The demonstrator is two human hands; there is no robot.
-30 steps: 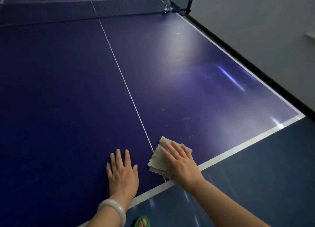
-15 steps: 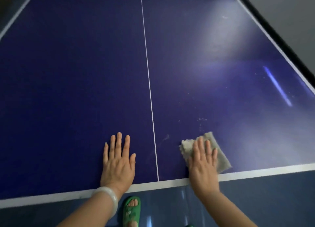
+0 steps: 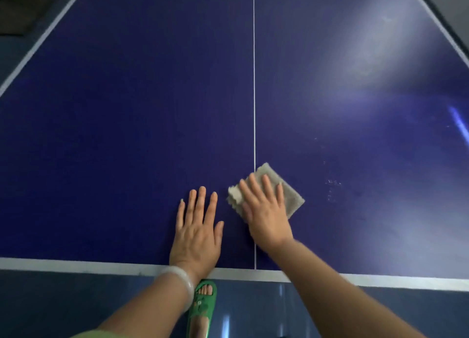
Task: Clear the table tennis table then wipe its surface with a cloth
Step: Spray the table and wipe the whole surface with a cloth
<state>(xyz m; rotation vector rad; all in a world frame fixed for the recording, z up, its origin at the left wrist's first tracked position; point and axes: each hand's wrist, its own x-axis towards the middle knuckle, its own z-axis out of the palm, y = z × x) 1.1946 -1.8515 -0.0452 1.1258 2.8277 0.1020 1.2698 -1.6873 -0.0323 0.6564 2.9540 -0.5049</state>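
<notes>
The blue table tennis surface [image 3: 127,134] fills the head view, with its white centre line [image 3: 254,83] running away from the near white end line [image 3: 76,264]. The right hand [image 3: 264,210] lies palm-down on a folded grey-beige cloth [image 3: 286,195], its fingers [image 3: 256,185] straight and slightly spread, pressing the cloth flat against the surface. The cloth sits near the end line, just right of the centre line; its left corner appears to overlap that line, though motion blur makes this uncertain. The left hand [image 3: 196,233] rests flat on bare surface just left of the centre line, fingers straight and close together, holding nothing. A pale bangle [image 3: 181,284] circles the left wrist. Faint pale specks [image 3: 332,185] mark the surface right of the cloth. Below the table edge, a foot in a green sandal [image 3: 203,304] stands on the floor.
</notes>
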